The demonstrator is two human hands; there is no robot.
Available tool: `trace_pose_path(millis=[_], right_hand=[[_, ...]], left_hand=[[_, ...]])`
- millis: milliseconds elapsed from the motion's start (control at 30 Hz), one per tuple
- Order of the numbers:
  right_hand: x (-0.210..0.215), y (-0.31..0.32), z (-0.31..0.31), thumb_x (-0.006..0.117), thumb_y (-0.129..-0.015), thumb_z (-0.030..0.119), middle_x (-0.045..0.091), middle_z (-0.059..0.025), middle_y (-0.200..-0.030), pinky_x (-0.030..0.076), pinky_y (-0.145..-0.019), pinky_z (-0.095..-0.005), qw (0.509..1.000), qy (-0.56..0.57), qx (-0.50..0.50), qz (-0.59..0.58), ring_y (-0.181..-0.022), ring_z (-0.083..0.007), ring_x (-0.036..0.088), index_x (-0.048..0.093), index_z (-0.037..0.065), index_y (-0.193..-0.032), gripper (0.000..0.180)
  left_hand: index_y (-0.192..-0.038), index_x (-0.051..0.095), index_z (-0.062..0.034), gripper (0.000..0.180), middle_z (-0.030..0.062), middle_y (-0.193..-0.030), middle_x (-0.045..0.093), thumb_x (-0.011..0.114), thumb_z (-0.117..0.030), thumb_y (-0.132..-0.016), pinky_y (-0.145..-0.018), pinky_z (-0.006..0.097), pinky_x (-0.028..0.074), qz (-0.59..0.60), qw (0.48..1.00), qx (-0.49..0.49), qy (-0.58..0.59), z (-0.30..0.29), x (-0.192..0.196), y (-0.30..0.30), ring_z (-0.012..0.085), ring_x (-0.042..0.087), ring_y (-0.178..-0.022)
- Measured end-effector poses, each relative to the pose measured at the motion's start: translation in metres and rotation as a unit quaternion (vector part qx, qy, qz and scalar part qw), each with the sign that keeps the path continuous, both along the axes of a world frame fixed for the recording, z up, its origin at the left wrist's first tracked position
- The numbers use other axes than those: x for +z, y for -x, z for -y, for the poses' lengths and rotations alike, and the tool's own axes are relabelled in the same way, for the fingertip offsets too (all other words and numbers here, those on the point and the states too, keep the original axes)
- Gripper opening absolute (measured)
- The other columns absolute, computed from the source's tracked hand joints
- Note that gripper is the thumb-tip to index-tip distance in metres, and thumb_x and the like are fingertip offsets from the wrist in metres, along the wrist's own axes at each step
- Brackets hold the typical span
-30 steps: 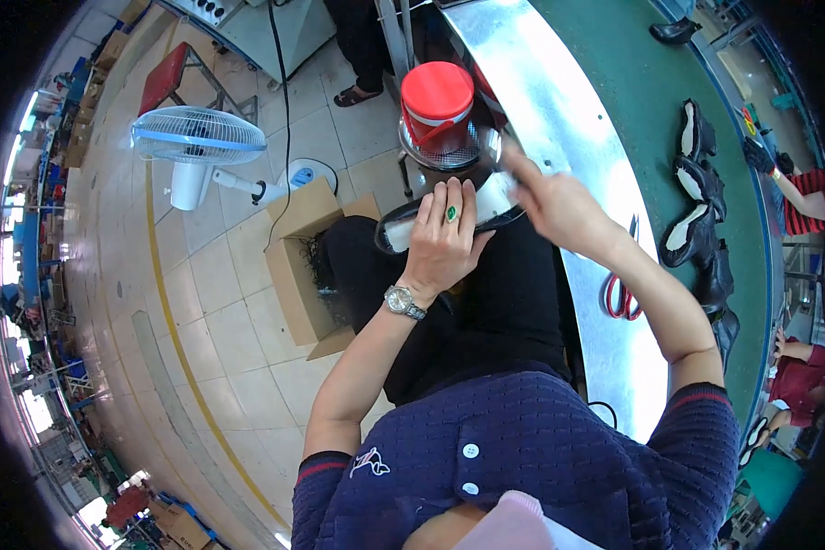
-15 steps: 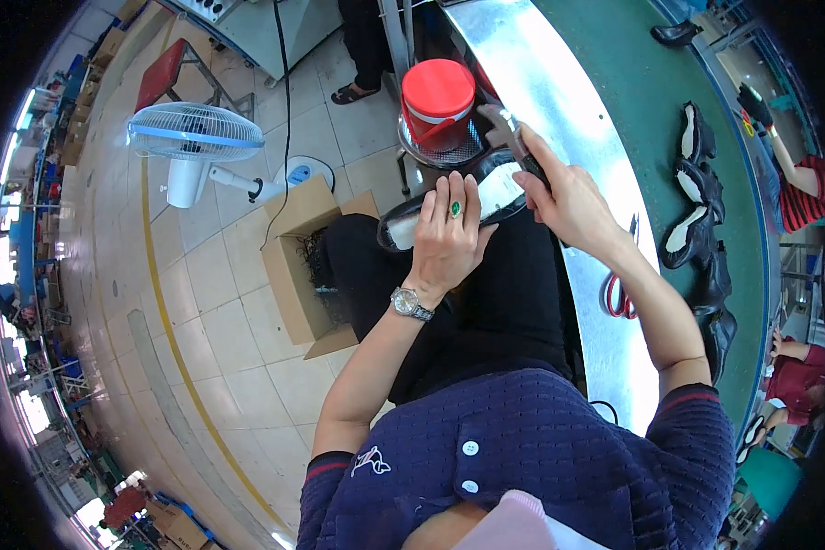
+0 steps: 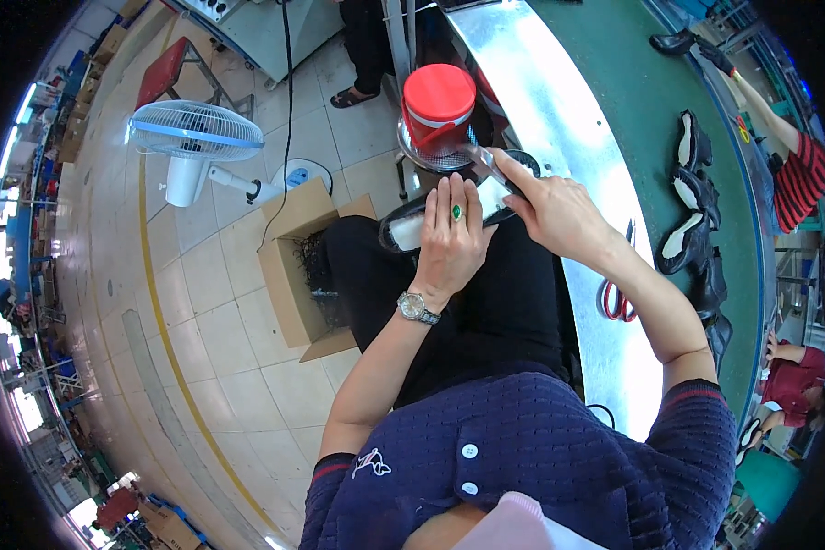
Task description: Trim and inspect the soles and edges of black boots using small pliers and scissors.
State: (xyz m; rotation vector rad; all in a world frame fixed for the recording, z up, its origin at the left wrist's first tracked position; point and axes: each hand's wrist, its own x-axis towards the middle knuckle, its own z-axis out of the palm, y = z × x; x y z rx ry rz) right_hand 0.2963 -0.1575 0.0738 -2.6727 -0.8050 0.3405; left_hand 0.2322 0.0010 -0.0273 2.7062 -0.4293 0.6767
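An unfinished black shoe [image 3: 406,235] with a white underside lies bottom up across my lap. My left hand [image 3: 452,243], with a green-stoned ring, presses over its middle, fingers straight and close together, the thumb along the near side. In my right hand [image 3: 566,215] the handle of a metal hammer [image 3: 482,163] is gripped, its blurred head above the far part of the shoe. Part of the shoe is hidden behind both hands. Red-handled scissors [image 3: 617,301] rest on the metal bench beside my right forearm.
The shiny metal bench [image 3: 559,82] curves along my right. Beyond it, several black shoes [image 3: 687,234] lie on a green conveyor [image 3: 628,110], with a co-worker's gloved hand [image 3: 713,57] at its far side. A red bucket [image 3: 438,96], an open carton [image 3: 289,284] and a fan [image 3: 195,133] stand ahead and left.
The hammer has swung down and left toward the shoe with my right hand. My left hand stays on the shoe. The co-worker's gloved hand has moved to a far black shoe.
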Motion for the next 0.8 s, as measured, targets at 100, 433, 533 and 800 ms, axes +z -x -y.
trace_pose_path(millis=[100,433,533,800], right_hand=[[0.000,0.005,-0.005,0.054,-0.093,0.017,0.065,-0.0239,-0.072,0.050,-0.064,-0.0521,1.000,-0.007,-0.027,-0.008,-0.068,-0.0422,0.064,0.031,0.011,-0.145,0.057],[0.024,0.001,0.011,0.053,-0.096,0.011,0.062,-0.0061,-0.098,0.052,-0.076,-0.0358,0.842,-0.194,-0.050,-0.501,-0.090,-0.0159,0.063,0.035,0.006,-0.140,0.047],[0.023,-0.004,0.001,0.048,-0.098,0.008,0.063,-0.0119,-0.104,0.052,-0.080,-0.0326,0.757,-0.188,-0.123,-0.613,-0.092,-0.0172,0.064,0.029,0.005,-0.145,0.051],[0.015,0.024,-0.007,0.046,-0.099,0.008,0.059,-0.0086,-0.076,0.052,-0.058,-0.0313,0.913,-0.108,-0.051,-0.391,-0.062,-0.0159,0.060,0.028,0.000,-0.142,0.048]], left_hand=[[-0.125,0.050,0.0103,0.065,0.0295,-0.129,0.052,0.074,-0.027,-0.079,-0.103,0.046,0.041,-0.005,1.000,0.004,0.018,0.002,0.005,-0.001,0.0407,0.052,-0.120],[-0.118,0.061,-0.0005,0.035,0.0184,-0.101,0.069,0.063,-0.010,-0.084,-0.078,0.036,0.052,-0.216,0.945,-0.014,0.246,-0.054,0.043,-0.024,0.0331,0.067,-0.083],[-0.128,0.052,-0.0016,0.045,0.0192,-0.104,0.069,0.063,-0.012,-0.086,-0.076,0.037,0.053,-0.235,0.934,-0.002,0.268,-0.053,0.041,-0.028,0.0328,0.068,-0.080],[-0.128,0.048,0.0063,0.082,0.0178,-0.124,0.056,0.086,-0.012,-0.058,-0.102,0.041,0.040,-0.163,0.984,-0.014,0.070,-0.038,0.036,0.002,0.0347,0.048,-0.120]])
